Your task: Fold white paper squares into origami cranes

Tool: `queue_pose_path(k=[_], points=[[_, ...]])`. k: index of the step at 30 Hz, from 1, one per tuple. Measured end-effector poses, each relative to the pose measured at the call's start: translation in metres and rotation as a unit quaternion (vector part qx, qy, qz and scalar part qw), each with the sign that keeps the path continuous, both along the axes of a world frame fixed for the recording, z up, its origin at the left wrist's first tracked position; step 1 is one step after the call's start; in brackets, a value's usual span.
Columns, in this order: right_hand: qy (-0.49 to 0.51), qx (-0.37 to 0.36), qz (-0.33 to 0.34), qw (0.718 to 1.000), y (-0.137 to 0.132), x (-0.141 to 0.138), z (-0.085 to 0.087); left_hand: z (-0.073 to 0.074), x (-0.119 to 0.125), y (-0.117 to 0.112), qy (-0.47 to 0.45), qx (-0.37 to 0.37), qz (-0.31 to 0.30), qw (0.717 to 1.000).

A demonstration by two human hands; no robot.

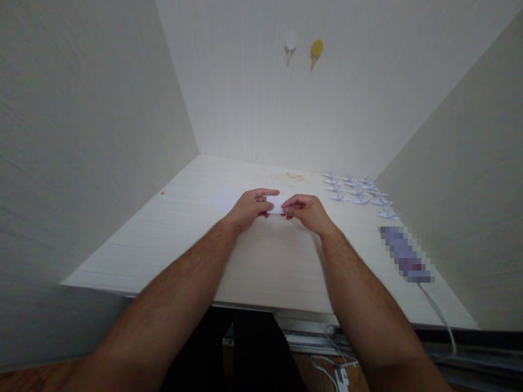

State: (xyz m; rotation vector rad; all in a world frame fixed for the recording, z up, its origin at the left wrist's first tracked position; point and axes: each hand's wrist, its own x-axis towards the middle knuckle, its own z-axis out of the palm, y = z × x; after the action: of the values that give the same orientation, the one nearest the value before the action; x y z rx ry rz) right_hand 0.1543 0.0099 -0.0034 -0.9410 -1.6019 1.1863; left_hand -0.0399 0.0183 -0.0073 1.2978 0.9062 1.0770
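Observation:
Between my two hands is a small white piece of paper (275,204), held just above the desk. My left hand (252,208) pinches its left side between thumb and fingers, with the index finger stretched out along the top. At the right edge, my right hand (304,210) grips the paper with thumb and fingertips. The paper's folds are too small to make out. Several folded white paper cranes (357,190) stand in rows at the back right of the desk. A pale patch, perhaps more white paper (224,200), lies left of my left hand.
The white desk (171,239) is closed in by walls on three sides. A blurred-out flat device (404,253) with a cable (439,313) lies near the right edge. A white hook (291,42) and a yellow hook (316,49) are on the back wall.

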Motion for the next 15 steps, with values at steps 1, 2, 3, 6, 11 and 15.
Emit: queue_pose_path(k=[1, 2, 3, 6, 11, 15], points=[[0.003, -0.001, -0.002, 1.000, 0.0004, 0.0001, -0.0002, 0.0006, 0.0004, -0.0004, 0.003, 0.000, 0.000, 1.000], [0.005, -0.001, -0.005, 1.000, 0.0007, 0.0002, -0.0002, 0.0009, 0.0006, -0.0008, 0.009, 0.000, -0.002, 1.000], [0.006, 0.000, -0.009, 1.000, 0.0009, 0.0003, -0.0001, 0.0010, 0.0007, -0.0010, 0.017, 0.002, -0.006, 1.000], [-0.002, 0.009, -0.024, 1.000, 0.0016, 0.0004, 0.0008, -0.0002, 0.0002, -0.0006, 0.038, 0.018, -0.015, 0.999], [-0.016, 0.017, -0.035, 0.999, 0.0024, 0.0004, 0.0011, -0.0005, -0.0002, -0.0007, 0.058, 0.052, -0.004, 0.997], [-0.007, 0.020, -0.052, 0.998, 0.0025, -0.0007, 0.0012, 0.0014, 0.0010, -0.0027, 0.065, 0.062, -0.004, 0.996]])
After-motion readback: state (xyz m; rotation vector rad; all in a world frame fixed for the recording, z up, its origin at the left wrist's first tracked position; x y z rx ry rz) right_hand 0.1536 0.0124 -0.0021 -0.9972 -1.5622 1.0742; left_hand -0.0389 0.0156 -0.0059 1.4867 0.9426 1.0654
